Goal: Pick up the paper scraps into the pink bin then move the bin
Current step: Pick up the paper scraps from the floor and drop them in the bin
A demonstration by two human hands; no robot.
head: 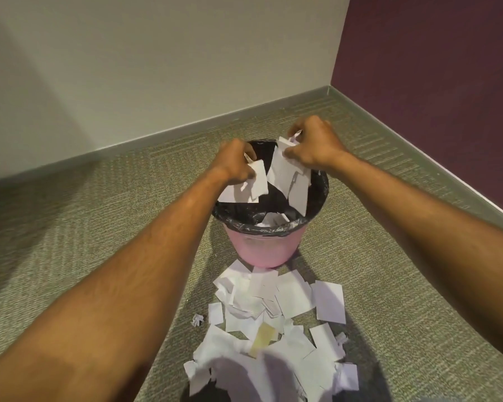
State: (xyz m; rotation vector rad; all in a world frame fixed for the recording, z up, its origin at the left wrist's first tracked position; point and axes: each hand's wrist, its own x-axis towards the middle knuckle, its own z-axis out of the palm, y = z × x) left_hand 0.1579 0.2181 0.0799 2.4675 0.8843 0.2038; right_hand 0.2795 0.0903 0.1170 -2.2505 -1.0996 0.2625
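Note:
The pink bin stands on the carpet, lined with a black bag folded over its rim. Both my hands hover over its mouth. My left hand is closed on white paper scraps that hang down over the opening. My right hand grips another bunch of white scraps dangling into the bin. A few scraps lie inside the bin. A large pile of white paper scraps covers the carpet in front of the bin, with one yellowish piece in it.
The bin sits near a room corner: a beige wall behind, a dark purple wall to the right, grey skirting along both. Green-grey carpet spreads around. A small crumpled scrap lies left of the pile.

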